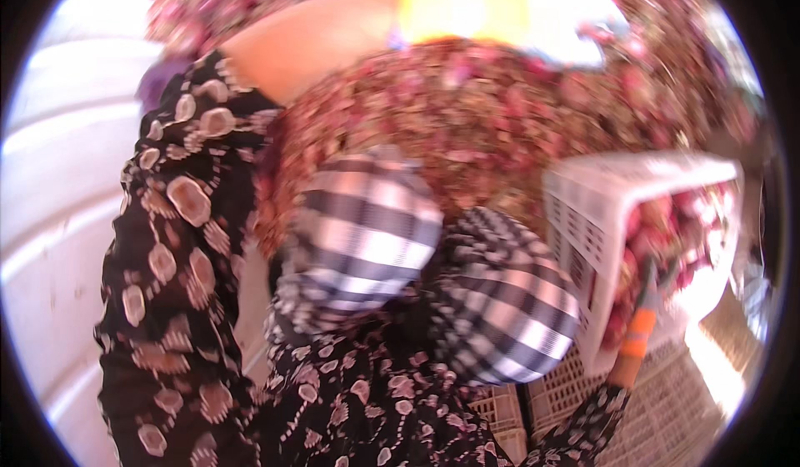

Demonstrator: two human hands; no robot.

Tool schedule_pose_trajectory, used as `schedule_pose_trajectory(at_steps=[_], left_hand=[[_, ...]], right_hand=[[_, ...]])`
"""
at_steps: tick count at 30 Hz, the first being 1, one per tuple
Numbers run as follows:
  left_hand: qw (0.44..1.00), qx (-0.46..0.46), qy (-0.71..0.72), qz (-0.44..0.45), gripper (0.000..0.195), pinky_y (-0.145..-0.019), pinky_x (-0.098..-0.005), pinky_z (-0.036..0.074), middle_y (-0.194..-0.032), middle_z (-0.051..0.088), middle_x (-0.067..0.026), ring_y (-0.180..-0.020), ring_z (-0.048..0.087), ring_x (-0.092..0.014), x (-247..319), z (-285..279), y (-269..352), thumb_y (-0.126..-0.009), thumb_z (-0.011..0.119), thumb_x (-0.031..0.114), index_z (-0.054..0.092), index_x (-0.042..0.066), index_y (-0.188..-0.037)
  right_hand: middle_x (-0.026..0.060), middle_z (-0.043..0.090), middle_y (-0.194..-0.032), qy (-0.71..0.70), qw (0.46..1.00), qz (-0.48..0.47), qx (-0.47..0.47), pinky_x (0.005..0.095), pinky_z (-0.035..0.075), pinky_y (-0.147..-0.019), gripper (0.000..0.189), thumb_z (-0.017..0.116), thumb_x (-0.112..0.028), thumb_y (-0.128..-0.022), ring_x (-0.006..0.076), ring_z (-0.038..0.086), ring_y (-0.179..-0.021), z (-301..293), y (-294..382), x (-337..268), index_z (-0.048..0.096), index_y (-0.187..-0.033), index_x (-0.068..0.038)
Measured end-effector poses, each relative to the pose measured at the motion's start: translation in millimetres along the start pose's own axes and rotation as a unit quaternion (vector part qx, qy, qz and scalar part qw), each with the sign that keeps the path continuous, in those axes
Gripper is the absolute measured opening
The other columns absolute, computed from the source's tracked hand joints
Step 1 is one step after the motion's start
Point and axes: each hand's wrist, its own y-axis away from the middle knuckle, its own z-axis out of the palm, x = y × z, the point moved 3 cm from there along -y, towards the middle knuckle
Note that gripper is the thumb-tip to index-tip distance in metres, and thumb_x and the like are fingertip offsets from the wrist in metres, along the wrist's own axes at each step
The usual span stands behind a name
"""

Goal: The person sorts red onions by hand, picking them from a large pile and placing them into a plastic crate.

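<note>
My left arm stretches across the top of the view over a heap of red onions and dry skins [487, 117]. On my left hand [572, 23] is a work glove with a yellow-orange cuff, blurred and washed out by bright light. Its fingers are over the heap near some onions, and any hold on one is not clear. My right hand [650, 282], in a dark grey glove with an orange cuff, reaches into a white plastic crate [581, 217]. Red onions [653, 236] lie in this crate, around my fingers. What those fingers grip cannot be made out.
Two knees in black-and-white checked cloth [375, 229] are between me and the heap. Light plastic crates with slotted sides [562, 398] lie below the onion crate. A pale ridged surface [62, 186] runs along the left. Bright sunlight falls at the right.
</note>
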Motion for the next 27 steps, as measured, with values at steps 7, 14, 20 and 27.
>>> schedule_pose_trajectory(at_steps=[7,14,20,27], left_hand=[[0.879,-0.178,-0.078,-0.435,0.035,-0.08,-0.038,0.051,-0.107,0.062,-0.0105,-0.095,0.062,-0.027,27.4,-44.4,399.6,-0.085,0.058,0.026,0.057,0.016,-0.118],[0.57,-0.34,-0.087,-0.743,0.036,-0.083,-0.0405,0.048,-0.111,0.058,-0.014,-0.097,0.059,-0.03,118.2,11.9,508.3,-0.081,0.058,0.033,0.056,0.011,-0.109],[0.559,-0.154,-0.074,-0.811,0.051,-0.09,-0.0402,0.044,-0.115,0.058,-0.0147,-0.109,0.053,-0.036,192.5,49.3,546.2,-0.074,0.067,0.033,0.056,0.008,-0.117],[0.334,-0.077,-0.15,-0.928,0.058,-0.095,-0.0427,0.042,-0.12,0.057,-0.0158,-0.114,0.052,-0.033,89.4,77.9,609.9,-0.079,0.061,0.044,0.052,0.007,-0.122]], right_hand=[[0.0131,0.02,-0.148,0.185,0.973,-0.113,0.083,0.0336,0.036,-0.104,0.056,0.048,-0.023,-0.096,0.0207,0.029,-0.133,33.4,101.1,-83.8,0.023,-0.144,-0.007],[0.0157,0.035,-0.142,0.055,0.982,-0.095,0.156,0.0348,0.033,-0.104,0.055,0.052,-0.024,-0.094,0.0249,0.039,-0.126,56.0,158.6,-118.3,0.032,-0.141,-0.004],[0.0154,0.037,-0.141,0.071,0.981,-0.091,0.154,0.0344,0.034,-0.104,0.054,0.053,-0.022,-0.093,0.0244,0.04,-0.125,41.6,177.6,-125.4,0.033,-0.14,-0.003],[0.015,0.039,-0.139,0.066,0.98,-0.121,0.146,0.034,0.034,-0.103,0.054,0.054,-0.02,-0.093,0.0238,0.042,-0.124,56.2,178.6,-133.1,0.034,-0.14,-0.003]])
